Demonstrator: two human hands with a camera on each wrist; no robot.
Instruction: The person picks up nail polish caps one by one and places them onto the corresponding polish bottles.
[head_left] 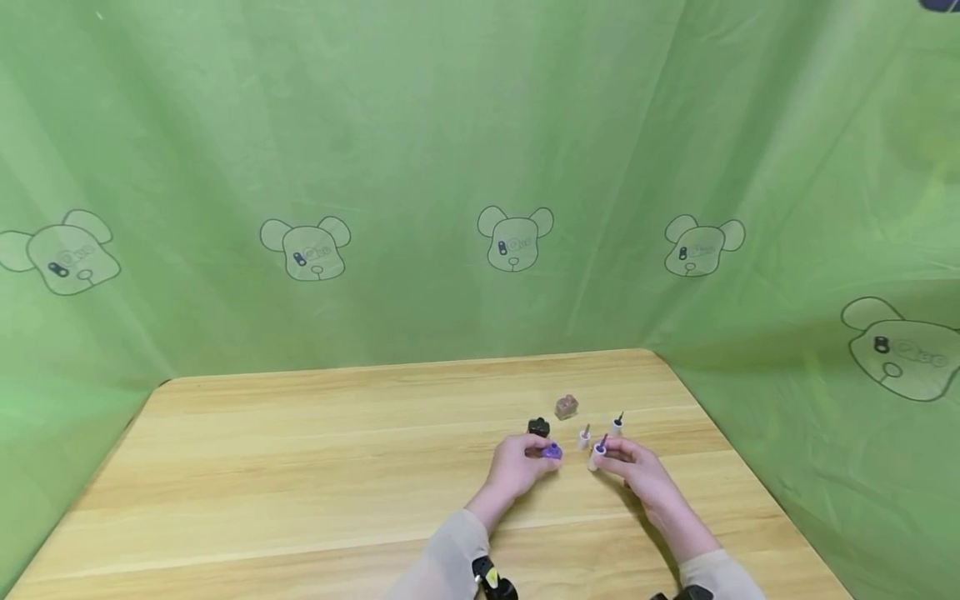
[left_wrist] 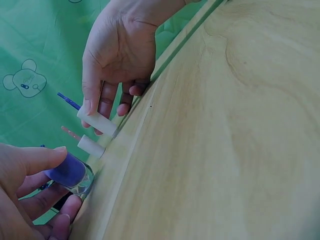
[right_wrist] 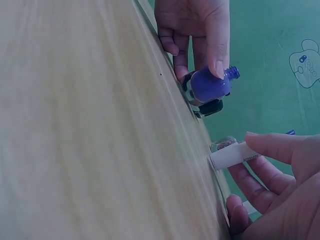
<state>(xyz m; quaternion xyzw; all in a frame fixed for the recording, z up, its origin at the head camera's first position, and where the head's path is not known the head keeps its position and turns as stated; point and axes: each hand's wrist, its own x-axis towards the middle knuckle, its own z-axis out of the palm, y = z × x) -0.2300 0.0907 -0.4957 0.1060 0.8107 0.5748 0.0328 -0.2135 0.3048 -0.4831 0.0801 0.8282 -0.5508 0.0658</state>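
My left hand (head_left: 516,467) holds a purple nail polish bottle (right_wrist: 212,85) between thumb and fingers; its threaded neck is uncapped. The bottle is upright at the tabletop. To its right, my right hand (head_left: 647,482) pinches a white cap (left_wrist: 97,121) that stands brush up on the table, its brush coated purple. Beside that cap stands a second white cap (head_left: 583,440) with a pinkish brush. Just behind the right fingers is a third white cap (head_left: 617,427) with a dark brush. A black polish bottle (head_left: 538,426) sits right behind the left hand, also without a cap.
Farther back on the wooden table (head_left: 300,467) stands an uncapped pinkish glitter bottle (head_left: 566,407). Green curtains (head_left: 420,150) printed with bear heads hang behind the table and along both sides.
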